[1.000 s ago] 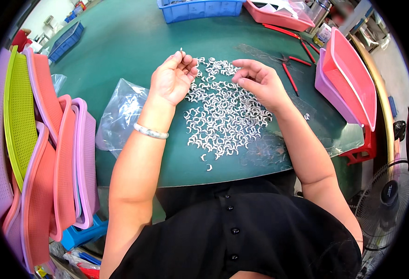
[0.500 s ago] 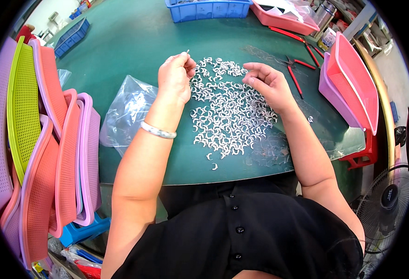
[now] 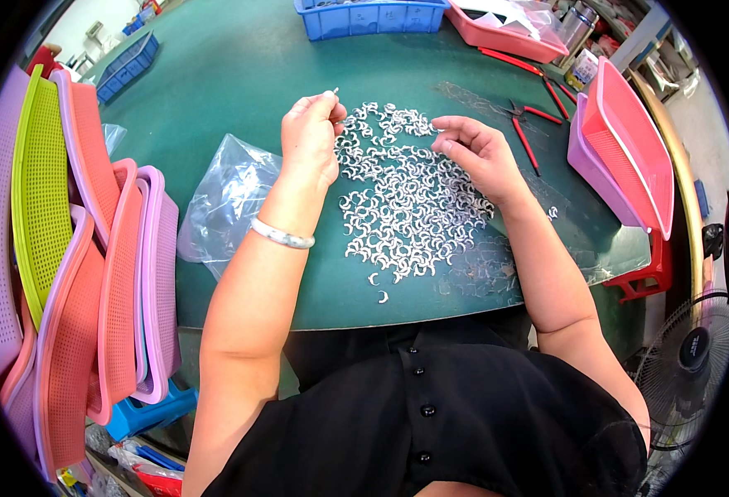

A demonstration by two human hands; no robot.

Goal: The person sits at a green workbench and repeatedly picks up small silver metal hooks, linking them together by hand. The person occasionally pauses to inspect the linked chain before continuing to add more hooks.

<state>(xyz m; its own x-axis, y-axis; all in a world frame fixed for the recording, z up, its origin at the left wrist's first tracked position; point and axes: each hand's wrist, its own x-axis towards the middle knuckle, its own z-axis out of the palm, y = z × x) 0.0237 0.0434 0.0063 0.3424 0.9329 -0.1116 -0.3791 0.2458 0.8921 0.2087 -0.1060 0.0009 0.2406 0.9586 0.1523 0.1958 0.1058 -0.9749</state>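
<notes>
A spread of several small silver crescent-shaped metal parts (image 3: pixel 406 199) lies on the green table (image 3: pixel 240 74). My left hand (image 3: pixel 311 137) hovers at the pile's far left edge, fingers pinched on a few of the small silver parts, one sticking up from the fingertips. A silver bangle (image 3: pixel 282 234) is on that wrist. My right hand (image 3: pixel 476 153) rests on the pile's far right side, fingers curled down onto the parts; whether it holds any is hidden.
A clear plastic bag (image 3: pixel 228 203) lies left of the pile. Stacked pink, purple and green mesh trays (image 3: pixel 74 273) stand at the left. Red-handled pliers (image 3: pixel 526 124), pink and purple trays (image 3: pixel 630 141) and a blue bin (image 3: pixel 373 16) sit beyond. A fan (image 3: pixel 683 356) is lower right.
Both hands have shifted slightly toward the far side of the pile. The left hand stays pinched on the small parts; the right hand has moved along the pile's upper right edge.
</notes>
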